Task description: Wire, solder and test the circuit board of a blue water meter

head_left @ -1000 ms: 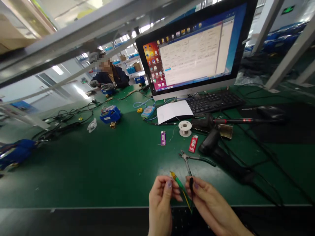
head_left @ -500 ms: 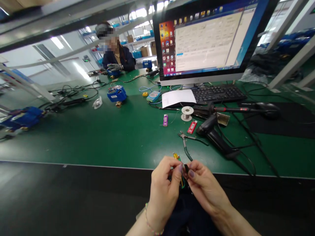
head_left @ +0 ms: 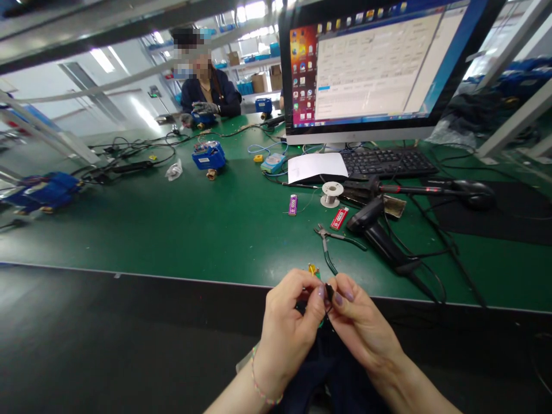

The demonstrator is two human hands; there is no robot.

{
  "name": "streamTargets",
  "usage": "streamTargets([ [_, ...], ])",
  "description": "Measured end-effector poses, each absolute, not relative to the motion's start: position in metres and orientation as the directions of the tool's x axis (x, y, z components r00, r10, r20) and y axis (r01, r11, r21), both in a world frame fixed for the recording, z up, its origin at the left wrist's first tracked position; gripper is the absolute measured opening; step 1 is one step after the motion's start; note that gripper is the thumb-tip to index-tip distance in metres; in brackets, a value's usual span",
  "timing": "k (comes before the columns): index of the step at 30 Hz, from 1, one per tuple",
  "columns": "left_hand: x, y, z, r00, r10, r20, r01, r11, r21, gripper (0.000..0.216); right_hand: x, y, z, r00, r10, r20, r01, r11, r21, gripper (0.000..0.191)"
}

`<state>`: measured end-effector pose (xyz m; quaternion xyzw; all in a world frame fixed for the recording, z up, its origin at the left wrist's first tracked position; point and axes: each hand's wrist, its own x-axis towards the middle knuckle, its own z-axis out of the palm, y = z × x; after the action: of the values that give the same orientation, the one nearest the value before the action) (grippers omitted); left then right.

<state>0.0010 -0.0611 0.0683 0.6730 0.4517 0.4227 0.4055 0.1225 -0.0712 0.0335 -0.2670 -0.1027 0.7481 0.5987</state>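
My left hand point(head_left: 290, 325) and my right hand point(head_left: 359, 322) meet just in front of the green bench's near edge. The left fingers are pinched round thin yellow and green wires point(head_left: 313, 269) whose tips poke up above them. The right thumb and forefinger pinch a small black piece point(head_left: 328, 291) against the left fingertips. Green-handled pliers point(head_left: 329, 244) lie on the mat just beyond both hands.
On the green mat point(head_left: 172, 230) lie a red lighter point(head_left: 339, 218), a purple lighter point(head_left: 293, 204), a solder spool point(head_left: 332, 194), a black scanner point(head_left: 376, 230) with cables, a soldering iron point(head_left: 409, 188), keyboard point(head_left: 388, 163), monitor point(head_left: 379, 63), white paper point(head_left: 317, 167), blue devices point(head_left: 209, 156). Another person point(head_left: 207, 92) works at the far end.
My view has tipped down, so the bench edge now sits higher in the picture. My hands have closed together: the black piece now touches the wires, which are mostly hidden in the left fingers.
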Motion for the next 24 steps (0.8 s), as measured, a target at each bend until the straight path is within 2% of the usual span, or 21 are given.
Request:
streamTargets([
  [9, -0.004, -0.058, 0.071, 0.297, 0.936, 0.191, 0.293, -0.279, 0.914, 0.011, 0.125, -0.070, 0.031, -0.115, 0.950, -0.291, -0.816, -0.257, -0.517, 0.046],
  [24, -0.012, -0.049, 0.076, 0.389, 0.919, 0.060, 0.347, -0.207, 0.915, 0.016, 0.126, -0.070, 0.028, -0.117, 0.943, -0.310, -0.755, -0.287, -0.589, 0.052],
])
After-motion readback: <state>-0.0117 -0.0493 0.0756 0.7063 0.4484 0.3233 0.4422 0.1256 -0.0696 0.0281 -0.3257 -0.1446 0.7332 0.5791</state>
